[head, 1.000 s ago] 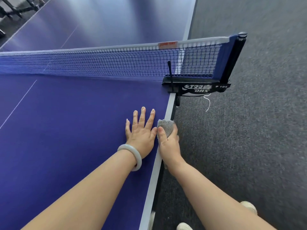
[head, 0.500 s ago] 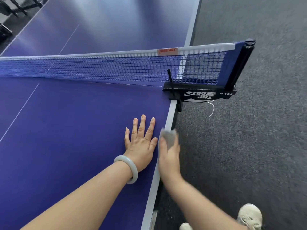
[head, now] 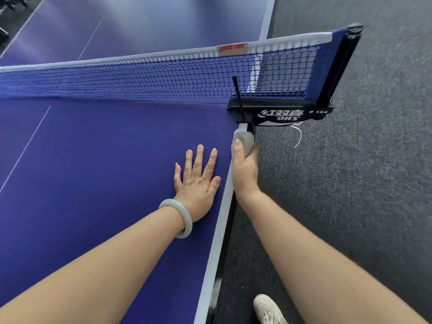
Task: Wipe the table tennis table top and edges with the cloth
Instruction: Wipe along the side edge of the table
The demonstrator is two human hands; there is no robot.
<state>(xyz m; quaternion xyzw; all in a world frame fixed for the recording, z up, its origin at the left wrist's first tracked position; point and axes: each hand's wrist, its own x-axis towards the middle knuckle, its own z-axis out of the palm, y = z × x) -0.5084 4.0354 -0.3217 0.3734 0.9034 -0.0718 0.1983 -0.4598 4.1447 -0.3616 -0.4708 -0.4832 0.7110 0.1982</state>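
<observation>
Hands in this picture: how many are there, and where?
2. The left hand lies flat on the blue table top; the right hand grips the cloth against the white edge, just short of the net clamp.

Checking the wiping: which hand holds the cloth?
The right hand, gripping the grey cloth at the table edge; the left hand lies flat, empty, on the blue top.

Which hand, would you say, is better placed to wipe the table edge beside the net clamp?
Right. The right hand grips the cloth against the table edge, just short of the net clamp. The left hand lies flat on the top, holding nothing.
</observation>
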